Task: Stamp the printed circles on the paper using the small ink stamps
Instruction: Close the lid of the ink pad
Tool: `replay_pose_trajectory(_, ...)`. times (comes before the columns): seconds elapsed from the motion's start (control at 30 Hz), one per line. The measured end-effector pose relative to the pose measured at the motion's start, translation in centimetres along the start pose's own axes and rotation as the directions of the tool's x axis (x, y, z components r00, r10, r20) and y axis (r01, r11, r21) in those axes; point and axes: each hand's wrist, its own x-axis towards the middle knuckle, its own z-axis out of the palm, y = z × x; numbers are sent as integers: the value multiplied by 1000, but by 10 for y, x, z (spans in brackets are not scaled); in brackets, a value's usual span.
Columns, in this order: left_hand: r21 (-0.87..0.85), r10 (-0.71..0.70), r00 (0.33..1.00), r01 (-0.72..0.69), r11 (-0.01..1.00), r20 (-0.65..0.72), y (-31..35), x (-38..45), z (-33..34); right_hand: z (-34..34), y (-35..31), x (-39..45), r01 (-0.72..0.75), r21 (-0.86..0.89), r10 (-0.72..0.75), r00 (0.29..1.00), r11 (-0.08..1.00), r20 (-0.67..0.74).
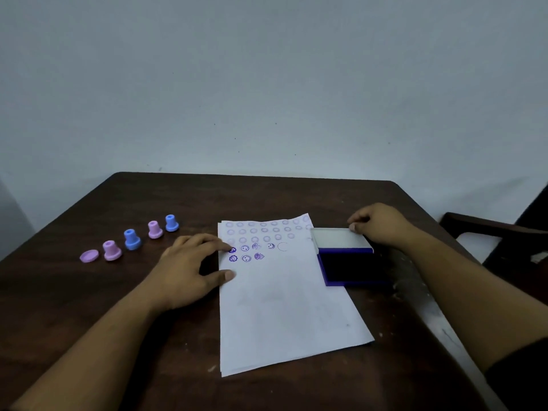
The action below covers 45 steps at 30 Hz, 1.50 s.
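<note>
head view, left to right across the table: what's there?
pink cap → pink stamp → blue stamp → second pink stamp → second blue stamp → left hand → paper → ink pad

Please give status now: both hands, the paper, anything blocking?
Left hand flat on white paper edge, no stamp held. Right hand grip on open purple ink pad lid. Stamps untouched; nothing blocking.

Dark wooden table (pixel 267 197) — on it paper (pixel 284 307), open ink pad (pixel 350 266), pink and blue stamps (pixel 132 240), pink cap (pixel 89 256)
</note>
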Motion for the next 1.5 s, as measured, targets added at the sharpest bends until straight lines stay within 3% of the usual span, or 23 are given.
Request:
replay_pose_trajectory(0.33,-19,8,1000,-7,1000,7,0,1,-1,3,-7,7,48,-85,-49,999,995,-4)
replay_pose_trajectory(0.73,-9,-34,999,34,999,28,2,0,-1,-38,-4,-72,252,121,-217,945,960,-246)
replay_pose_trajectory(1.0,-15,-34,999,34,999,17,1,1,0,-20,5,-145,381,-68,-386,893,922,-232)
replay_pose_trajectory(1.23,-12,-36,999,36,999,21,-1,1,1,13,21,-161,438,-239,-487,848,867,-212)
replay_pose_trajectory(1.5,-16,-34,999,35,999,32,-3,1,2,23,24,-165,442,-224,-492,820,869,-291)
